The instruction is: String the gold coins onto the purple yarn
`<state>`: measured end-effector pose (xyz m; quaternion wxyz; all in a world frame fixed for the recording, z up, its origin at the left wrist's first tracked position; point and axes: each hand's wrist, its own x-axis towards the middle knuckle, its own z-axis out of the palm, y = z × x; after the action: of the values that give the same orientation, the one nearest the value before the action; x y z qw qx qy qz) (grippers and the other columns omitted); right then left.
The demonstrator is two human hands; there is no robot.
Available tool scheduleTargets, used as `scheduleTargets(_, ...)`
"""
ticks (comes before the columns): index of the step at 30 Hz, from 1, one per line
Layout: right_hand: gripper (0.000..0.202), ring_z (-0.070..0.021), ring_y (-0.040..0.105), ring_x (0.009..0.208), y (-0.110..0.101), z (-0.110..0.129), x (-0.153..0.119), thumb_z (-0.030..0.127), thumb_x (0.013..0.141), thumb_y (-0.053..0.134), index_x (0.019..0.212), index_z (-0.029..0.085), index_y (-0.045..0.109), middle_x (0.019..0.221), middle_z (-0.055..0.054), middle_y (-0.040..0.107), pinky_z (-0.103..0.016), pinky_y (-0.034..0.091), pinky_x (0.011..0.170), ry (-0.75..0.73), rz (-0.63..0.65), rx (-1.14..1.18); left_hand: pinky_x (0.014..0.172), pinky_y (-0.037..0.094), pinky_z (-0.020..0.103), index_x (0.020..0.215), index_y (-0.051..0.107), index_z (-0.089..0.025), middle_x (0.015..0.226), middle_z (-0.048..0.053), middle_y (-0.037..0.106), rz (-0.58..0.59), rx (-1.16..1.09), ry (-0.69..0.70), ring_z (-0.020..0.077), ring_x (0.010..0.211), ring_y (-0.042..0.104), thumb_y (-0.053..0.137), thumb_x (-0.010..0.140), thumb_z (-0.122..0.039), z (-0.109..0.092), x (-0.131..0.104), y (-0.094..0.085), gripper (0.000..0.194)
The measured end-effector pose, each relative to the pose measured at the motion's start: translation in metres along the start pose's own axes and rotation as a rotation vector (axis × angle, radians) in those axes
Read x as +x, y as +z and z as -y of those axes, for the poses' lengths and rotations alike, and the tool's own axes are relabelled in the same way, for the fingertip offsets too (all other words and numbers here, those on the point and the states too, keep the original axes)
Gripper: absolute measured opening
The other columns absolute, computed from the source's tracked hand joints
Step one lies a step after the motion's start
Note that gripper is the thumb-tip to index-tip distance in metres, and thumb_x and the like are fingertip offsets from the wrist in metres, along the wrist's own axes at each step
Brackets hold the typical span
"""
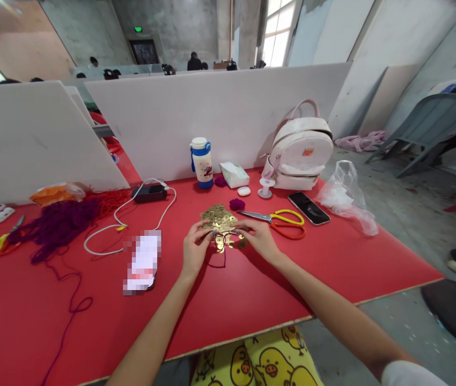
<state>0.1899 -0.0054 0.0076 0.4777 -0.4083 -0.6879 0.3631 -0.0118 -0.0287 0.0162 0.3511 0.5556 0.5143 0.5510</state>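
A dark purple piece of yarn (224, 259) is stretched and looped between my two hands above the red table. My left hand (196, 247) is closed, pinching one side of the yarn between thumb and fingertips. On the other side, my right hand (262, 239) also pinches it, with fingers bent inward. Just beyond and beneath the fingertips lies a heap of flat gold coin-like discs (217, 215), partly hidden by the yarn. A small purple yarn ball (236, 204) sits behind the heap. Scissors with yellow and orange handles (288, 216) lie close to my right hand.
On the red table (139, 327) are a lit phone (143, 261), a dark phone (309, 208), a white cable (91, 252) and tangled purple yarn (61, 222). A bottle (203, 163), spool (266, 187), backpack (302, 153) and plastic bag (344, 193) stand farther back before a white partition (228, 112).
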Motion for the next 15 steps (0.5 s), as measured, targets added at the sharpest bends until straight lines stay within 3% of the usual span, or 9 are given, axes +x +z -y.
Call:
scheduleTargets(2, 0.016, -0.0191, 0.068, 0.075, 0.001, -0.001, -0.001, 0.024, 0.083, 0.059, 0.093, 0.02, 0.072, 0.091, -0.005, 0.074, -0.03, 0.055, 0.069, 0.022, -0.002, 0.026, 0.089, 0.05, 0.036, 0.079, 0.078, -0.02, 0.124, 0.011, 0.061, 0.011, 0.032, 0.011, 0.0255, 0.109, 0.06, 0.069, 0.077, -0.028, -0.003, -0.002, 0.002, 0.012)
scheduleTargets(5, 0.014, -0.0174, 0.067, 0.069, 0.002, 0.0, -0.002, 0.026, 0.083, 0.06, 0.091, 0.021, 0.07, 0.086, -0.003, 0.073, -0.028, 0.055, 0.062, 0.032, 0.014, 0.036, 0.095, 0.047, 0.039, 0.082, 0.078, -0.022, 0.126, 0.009, 0.062, 0.119, 0.046, 0.049, 0.0261, 0.112, 0.059, 0.067, 0.079, -0.026, -0.008, -0.007, 0.006, 0.013)
scheduleTargets(10, 0.012, -0.0156, 0.065, 0.062, 0.005, 0.005, -0.006, 0.028, 0.084, 0.061, 0.087, 0.02, 0.069, 0.081, -0.003, 0.072, -0.027, 0.053, 0.059, 0.012, 0.062, 0.011, 0.091, 0.049, 0.037, 0.079, 0.079, -0.023, 0.103, 0.008, 0.07, 0.284, -0.002, 0.052, 0.0243, 0.099, 0.063, 0.067, 0.078, -0.023, -0.008, -0.012, 0.012, 0.012)
scheduleTargets(15, 0.011, -0.0153, 0.064, 0.06, 0.003, 0.005, -0.006, 0.027, 0.084, 0.061, 0.085, 0.02, 0.07, 0.073, -0.001, 0.07, -0.028, 0.051, 0.063, 0.019, 0.071, -0.019, 0.077, 0.049, 0.031, 0.078, 0.078, -0.022, 0.082, 0.006, 0.071, 0.236, 0.036, 0.037, 0.0203, 0.079, 0.064, 0.067, 0.078, -0.022, -0.002, -0.011, 0.012, 0.012)
